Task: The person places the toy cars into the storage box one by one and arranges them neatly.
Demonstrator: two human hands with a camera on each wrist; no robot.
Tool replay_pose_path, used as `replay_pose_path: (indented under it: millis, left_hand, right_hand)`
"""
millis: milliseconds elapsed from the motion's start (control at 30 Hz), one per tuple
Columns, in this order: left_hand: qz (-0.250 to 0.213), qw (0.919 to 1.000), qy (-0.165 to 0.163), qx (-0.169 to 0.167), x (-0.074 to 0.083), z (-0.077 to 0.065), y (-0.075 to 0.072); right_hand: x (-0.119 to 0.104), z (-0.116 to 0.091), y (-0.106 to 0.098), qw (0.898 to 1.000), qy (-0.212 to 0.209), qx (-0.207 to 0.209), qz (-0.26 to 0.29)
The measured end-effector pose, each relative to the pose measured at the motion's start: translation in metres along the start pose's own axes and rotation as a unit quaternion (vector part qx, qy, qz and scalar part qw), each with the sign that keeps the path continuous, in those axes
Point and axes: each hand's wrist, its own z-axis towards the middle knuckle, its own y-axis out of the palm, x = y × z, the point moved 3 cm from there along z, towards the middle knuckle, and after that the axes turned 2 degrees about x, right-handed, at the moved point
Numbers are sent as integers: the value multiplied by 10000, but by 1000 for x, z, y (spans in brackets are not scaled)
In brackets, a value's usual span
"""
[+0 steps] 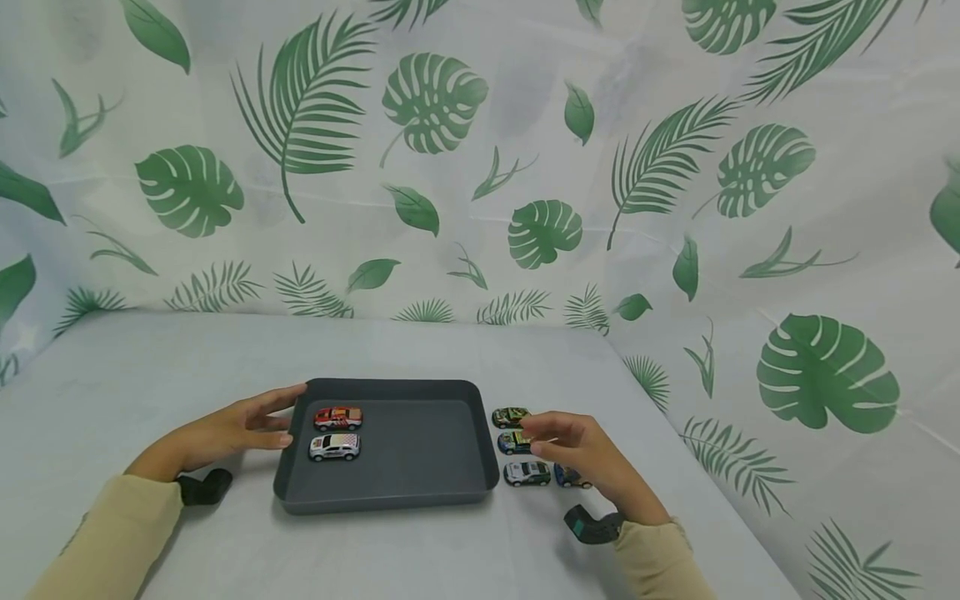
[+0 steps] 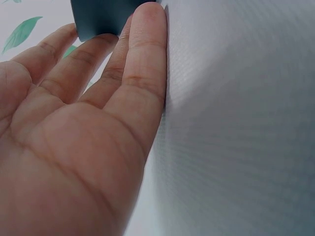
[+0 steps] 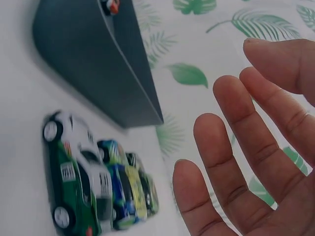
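Note:
A dark grey tray (image 1: 420, 450) lies on the table with a red toy car (image 1: 337, 418) and a white toy car (image 1: 334, 447) at its left side. My left hand (image 1: 217, 433) is at the tray's left edge, fingers extended and fingertips right at the rim. Over the toy cars to the right of the tray hovers my right hand (image 1: 585, 454), its fingers apart and holding nothing. Below it are a green-and-white car (image 1: 527, 474), a blue-and-yellow car (image 1: 513, 442), a green-and-black car (image 1: 510, 417) and a dark blue car (image 1: 570, 477), partly hidden by the hand.
A white cloth covers the table (image 1: 420, 558). Behind it and along the right hangs a leaf-patterned curtain (image 1: 480, 183). Each wrist wears a black strap-like device, such as the right wrist's black band (image 1: 594, 527).

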Motion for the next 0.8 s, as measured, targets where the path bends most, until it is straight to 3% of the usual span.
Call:
replay_pose_path:
  millis: [800]
  left_hand:
    - [-48, 10000, -14, -21, -2, 1, 0]
  right_hand:
    - [35, -20, -40, 9984, 233, 436, -258]
